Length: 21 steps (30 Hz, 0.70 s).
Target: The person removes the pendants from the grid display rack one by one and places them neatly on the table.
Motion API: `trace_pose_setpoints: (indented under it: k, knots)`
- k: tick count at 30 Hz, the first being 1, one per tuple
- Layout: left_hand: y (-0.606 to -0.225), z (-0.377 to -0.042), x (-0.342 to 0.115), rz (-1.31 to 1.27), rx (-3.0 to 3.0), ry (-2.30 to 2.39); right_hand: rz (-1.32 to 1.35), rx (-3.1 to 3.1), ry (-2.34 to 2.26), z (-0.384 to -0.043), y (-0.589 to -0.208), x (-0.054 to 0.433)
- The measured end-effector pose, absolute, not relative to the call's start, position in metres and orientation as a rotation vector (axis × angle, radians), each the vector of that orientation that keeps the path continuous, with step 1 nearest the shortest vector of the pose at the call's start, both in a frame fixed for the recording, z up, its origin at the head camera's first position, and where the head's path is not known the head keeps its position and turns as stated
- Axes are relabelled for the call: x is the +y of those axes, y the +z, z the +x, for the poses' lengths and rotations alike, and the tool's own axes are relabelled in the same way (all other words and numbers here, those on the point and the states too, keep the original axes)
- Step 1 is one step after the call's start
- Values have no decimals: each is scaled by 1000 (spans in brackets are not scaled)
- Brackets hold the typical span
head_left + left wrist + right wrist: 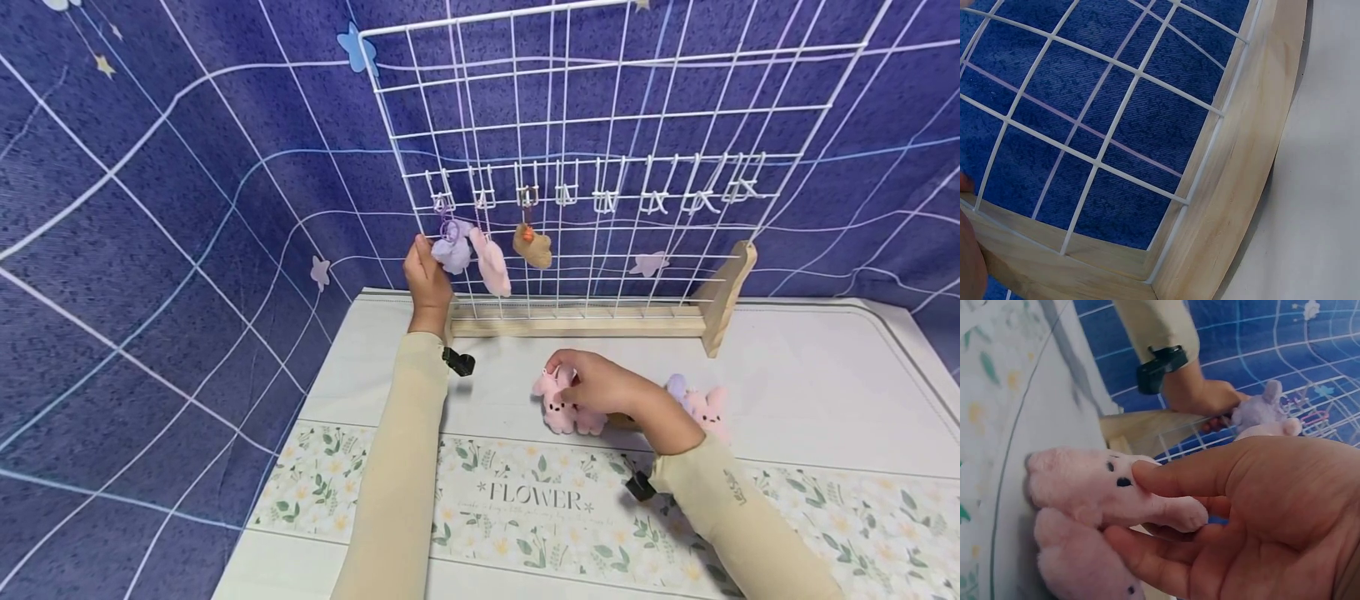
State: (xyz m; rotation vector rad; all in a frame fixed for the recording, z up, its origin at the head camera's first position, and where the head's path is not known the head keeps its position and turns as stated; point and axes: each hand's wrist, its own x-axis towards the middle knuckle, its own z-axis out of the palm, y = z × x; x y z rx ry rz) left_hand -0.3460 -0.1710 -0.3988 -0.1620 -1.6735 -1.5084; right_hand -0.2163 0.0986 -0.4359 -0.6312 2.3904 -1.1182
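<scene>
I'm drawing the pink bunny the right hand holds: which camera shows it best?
The right wrist view: the pink bunny is biggest there, though the right hand covers part. The head view shows it smaller; the left wrist doesn't.

Head view looks forward-down, wrist views close — all share the rack (1097, 163).

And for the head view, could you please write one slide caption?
Left hand holds the wire rack while the right hand grips a pink plush toy.
</scene>
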Motion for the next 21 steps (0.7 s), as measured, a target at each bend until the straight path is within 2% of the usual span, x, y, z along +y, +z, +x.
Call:
trace_pose_setpoints:
  k: [4, 13, 21]
  knots:
    - [-400, -347, -171, -156, -1667, -1513, -631, 2418, -1066, -219, -440, 97]
    - [-421, -374, -181, -128, -1698, -1476, -686, 2495, -1018, -223, -445, 95]
    - [-424, -374, -186, -156, -1717, -1480, -604, 2541, -1045, -222, -445, 96]
